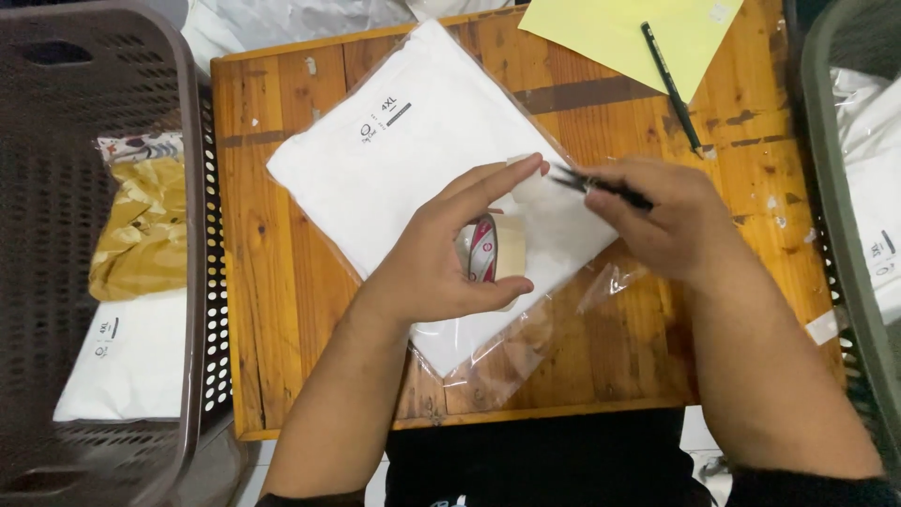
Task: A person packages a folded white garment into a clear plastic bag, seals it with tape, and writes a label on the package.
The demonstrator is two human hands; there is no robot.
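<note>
The head view looks down on a small wooden table (pixel 282 310). On it lies a folded white garment (pixel 413 160) in a clear plastic bag, set at a slant, with the bag's loose open end (pixel 511 352) trailing toward the near edge. The left hand (pixel 441 258) rests over the garment's near corner, its fingers curled around a tape roll (pixel 488 249) that it grips between thumb and forefinger; the roll stands on edge just above the bag. The right hand (pixel 671 221) hovers just beside it, fingers clenched on dark scissors (pixel 601 185) whose tips point toward the left forefinger, close to the free end of the tape. At the far right corner of the table lies a yellow sheet (pixel 610 33) with a black pen (pixel 671 84) across it, reaching onto the bare wood. Left of the table stands a brown perforated basket (pixel 192 235) holding a yellow bagged garment (pixel 141 230) and a white bagged one (pixel 127 361) nearer the person. At the right edge is a grey-green basket (pixel 849 253) with more white packages inside.
</note>
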